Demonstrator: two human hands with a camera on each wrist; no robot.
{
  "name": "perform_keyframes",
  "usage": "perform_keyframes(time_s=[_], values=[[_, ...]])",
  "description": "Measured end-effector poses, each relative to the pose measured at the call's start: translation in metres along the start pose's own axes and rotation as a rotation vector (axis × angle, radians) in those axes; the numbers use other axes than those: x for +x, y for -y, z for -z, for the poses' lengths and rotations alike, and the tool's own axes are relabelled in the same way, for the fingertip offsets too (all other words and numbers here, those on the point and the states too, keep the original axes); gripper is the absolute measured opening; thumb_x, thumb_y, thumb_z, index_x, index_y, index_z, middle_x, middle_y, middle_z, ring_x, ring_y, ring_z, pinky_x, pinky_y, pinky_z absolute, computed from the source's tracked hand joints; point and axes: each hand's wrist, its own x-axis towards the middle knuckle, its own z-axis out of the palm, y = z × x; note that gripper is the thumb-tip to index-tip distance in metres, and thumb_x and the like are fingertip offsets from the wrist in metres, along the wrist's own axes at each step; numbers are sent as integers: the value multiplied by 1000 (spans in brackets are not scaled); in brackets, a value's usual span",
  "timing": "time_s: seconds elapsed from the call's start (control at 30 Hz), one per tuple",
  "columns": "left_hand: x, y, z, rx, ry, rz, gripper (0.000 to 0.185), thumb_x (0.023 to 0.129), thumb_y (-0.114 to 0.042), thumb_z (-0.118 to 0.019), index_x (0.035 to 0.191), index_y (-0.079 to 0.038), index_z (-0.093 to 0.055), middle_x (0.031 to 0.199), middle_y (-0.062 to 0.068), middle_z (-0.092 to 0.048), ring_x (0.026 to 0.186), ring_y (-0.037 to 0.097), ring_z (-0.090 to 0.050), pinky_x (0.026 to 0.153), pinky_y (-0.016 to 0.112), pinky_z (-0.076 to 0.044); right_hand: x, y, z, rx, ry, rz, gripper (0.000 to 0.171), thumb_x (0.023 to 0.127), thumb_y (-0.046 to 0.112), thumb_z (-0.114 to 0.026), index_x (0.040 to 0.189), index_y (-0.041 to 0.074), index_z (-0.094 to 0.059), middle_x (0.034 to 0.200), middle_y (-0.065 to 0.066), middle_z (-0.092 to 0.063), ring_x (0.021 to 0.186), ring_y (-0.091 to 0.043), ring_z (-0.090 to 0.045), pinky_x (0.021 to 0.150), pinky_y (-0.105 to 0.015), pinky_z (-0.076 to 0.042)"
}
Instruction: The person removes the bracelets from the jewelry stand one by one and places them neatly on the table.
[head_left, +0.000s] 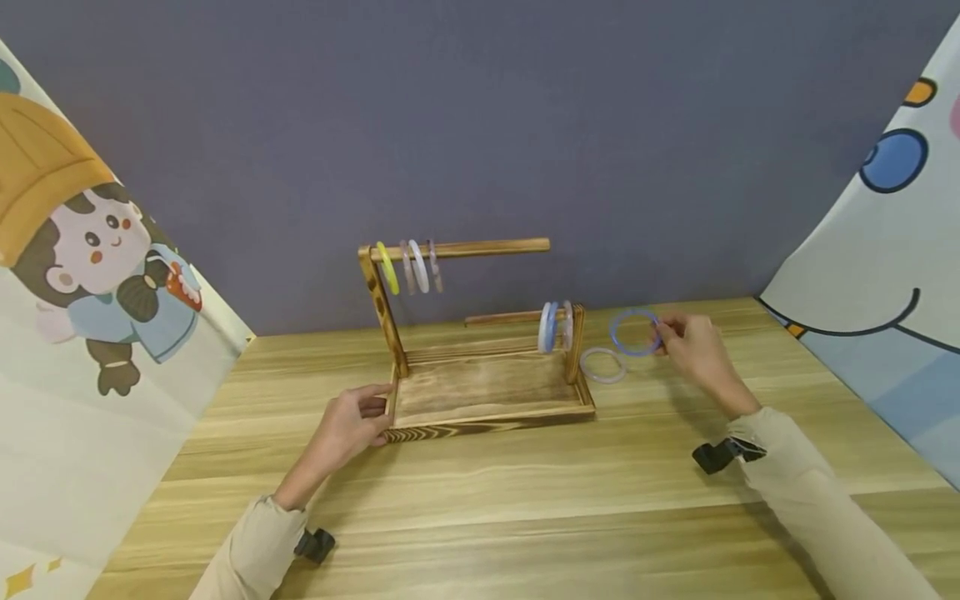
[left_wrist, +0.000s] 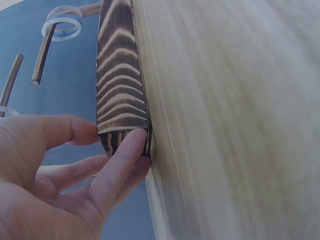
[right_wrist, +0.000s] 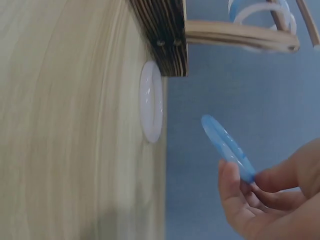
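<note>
On the wooden table [head_left: 525, 483], a dark-grained wooden rack [head_left: 480, 392] with a tray base and two horizontal rods is seen. Its near left corner is held by the left hand [head_left: 352, 425]: in the left wrist view the fingers [left_wrist: 120, 160] are pressed straight against the end of the scorched base, with the thumb laid along its side, so the hand is kept flat rather than curled round anything.

To the right of the rack, a blue bangle [head_left: 635, 332] is held up off the table by the right hand [head_left: 693, 350]. It is pinched at its rim between thumb and fingertips [right_wrist: 235, 185], as shown edge-on in the right wrist view, and it is kept clear of the rack's right post.

Just below and left of it, a white bangle [head_left: 602, 365] is laid flat on the table, close against the right end of the base.

On the upper rod [head_left: 487, 247], a yellow bangle [head_left: 387, 267] and three pale ones [head_left: 420, 267] are hung near the left post. On the lower rod [head_left: 502, 317], further pale and bluish bangles [head_left: 553, 327] are hung near the right post.

Behind the table a grey-blue wall [head_left: 525, 125] is seen, flanked by cartoon-printed cloths [head_left: 82, 275].
</note>
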Motion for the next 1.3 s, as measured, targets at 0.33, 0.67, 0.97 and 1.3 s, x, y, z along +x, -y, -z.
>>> perform_keyframes(time_s=[0.33,0.67,0.97,1.3], values=[[0,0,0,-11,5,4,52,90,4,-64,141,2,-53,124,31,-62,112,40,-64,67,29,-64,2,-28,3,103,54,-74,26,100,-1,-51,106,-24,-61,87,-30,-68,61,-7,-66,59,-24,-62],[0,0,0,-5,3,0,53,89,4,-64,141,3,-53,123,31,-62,112,40,-64,68,29,-64,2,-45,4,132,88,-136,28,100,-4,-49,110,-28,-58,93,-35,-66,64,-6,-67,61,-24,-62],[-1,-1,0,6,-1,10,52,89,4,-65,140,2,-53,123,31,-62,111,40,-64,68,30,-64,3,-50,3,-111,143,-112,28,98,2,-48,105,-22,-63,71,-16,-69,57,-17,-67,47,-25,-58],[-1,-2,0,-4,3,14,52,90,4,-64,141,2,-53,124,30,-62,110,39,-64,68,30,-64,0,-50,3,-163,238,-124,24,97,1,-50,94,-17,-66,67,-10,-67,56,-16,-65,47,-24,-58]])
